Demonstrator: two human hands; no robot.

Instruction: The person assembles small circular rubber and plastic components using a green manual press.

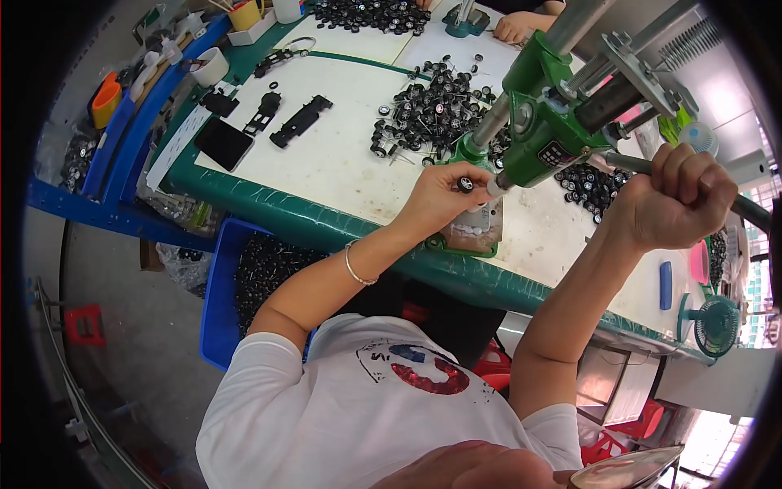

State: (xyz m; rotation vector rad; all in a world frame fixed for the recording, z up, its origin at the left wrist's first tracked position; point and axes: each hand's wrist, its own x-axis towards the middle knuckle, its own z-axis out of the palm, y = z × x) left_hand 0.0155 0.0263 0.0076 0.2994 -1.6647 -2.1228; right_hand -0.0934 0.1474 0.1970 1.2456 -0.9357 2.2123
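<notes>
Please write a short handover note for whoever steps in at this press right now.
Left hand: pinches a small black wheel under the ram of the green press.
Right hand: closed on the press lever, raised.
Parts: loose wheels and axles in a pile behind the press, more to its right; black chassis pieces lie further left on the white mat; blue bin of wheels sits under the table edge.
Done: wheel is placed at the ram.
Left: lever not yet pulled; piles remain.

Grey concrete floor; green-edged tabletop with white surface; blue crate beneath; small red stool at left; daylight glaring from the right.
</notes>
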